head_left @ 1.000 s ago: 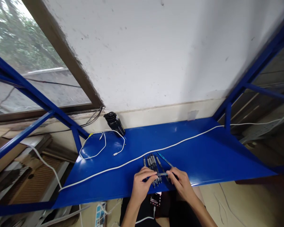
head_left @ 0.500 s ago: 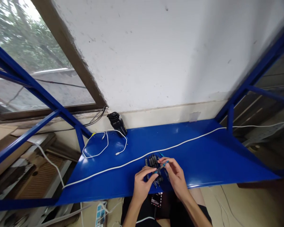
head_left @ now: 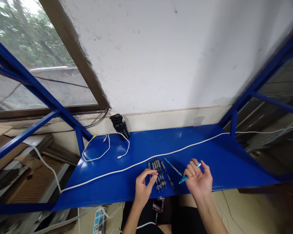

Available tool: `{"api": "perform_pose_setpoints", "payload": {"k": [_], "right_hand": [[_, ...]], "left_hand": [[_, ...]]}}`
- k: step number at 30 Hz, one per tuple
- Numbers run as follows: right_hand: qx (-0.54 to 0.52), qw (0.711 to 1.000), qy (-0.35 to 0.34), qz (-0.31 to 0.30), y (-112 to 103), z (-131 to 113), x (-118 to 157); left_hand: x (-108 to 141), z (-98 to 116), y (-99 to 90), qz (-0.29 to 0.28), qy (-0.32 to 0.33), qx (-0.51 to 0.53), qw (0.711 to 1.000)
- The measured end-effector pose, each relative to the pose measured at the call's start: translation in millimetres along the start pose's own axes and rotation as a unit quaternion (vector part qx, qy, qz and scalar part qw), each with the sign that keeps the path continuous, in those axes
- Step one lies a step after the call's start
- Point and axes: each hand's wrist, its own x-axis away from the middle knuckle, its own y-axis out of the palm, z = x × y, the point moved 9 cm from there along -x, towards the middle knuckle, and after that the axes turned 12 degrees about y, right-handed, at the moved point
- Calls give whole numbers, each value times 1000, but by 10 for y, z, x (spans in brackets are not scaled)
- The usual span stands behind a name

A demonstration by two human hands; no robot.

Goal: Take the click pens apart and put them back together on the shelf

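My right hand (head_left: 199, 178) is turned palm up with its fingers curled around a teal pen (head_left: 184, 179). One end of the pen shows below the fingers, and a small pale-blue tip shows near the thumb. My left hand (head_left: 144, 187) has thumb and index finger brought together over the left side of a row of grey pens (head_left: 161, 175). Whether anything small sits in that pinch cannot be made out. Another teal pen (head_left: 170, 165) lies on the table between the grey row and my right hand.
The blue table (head_left: 210, 156) carries a long white cable (head_left: 139, 165) across it. A black bottle (head_left: 120, 126) and a looped white charging cable (head_left: 97, 160) are at the back left. A power strip (head_left: 99, 219) lies on the floor.
My hands have parted. The right one has moved right with the teal pen and turned palm up, while the left stays near the grey pens, away from that pen.
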Motion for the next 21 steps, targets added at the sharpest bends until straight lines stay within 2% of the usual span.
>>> {"api": "perform_pose_setpoints", "payload": {"k": [5,10,15,18,21], "right_hand": [[-11,1000,-10,14,-188,-75,35],[-18,1000,-16,16,-209,-84,41],[-5,999,-31,-2,-198,-60,52],[-15,999,-45,-2,-138,-3,95],[-38,998,-42,4,-29,124,148]], "left_hand": [[0,-4,-5,4,-9,-13,1000],[-24,40,6,-2,-3,-26,1000],[-4,97,23,-11,36,-24,999],[29,208,126,-43,62,-47,996],[45,356,304,-74,64,-29,995]]}}
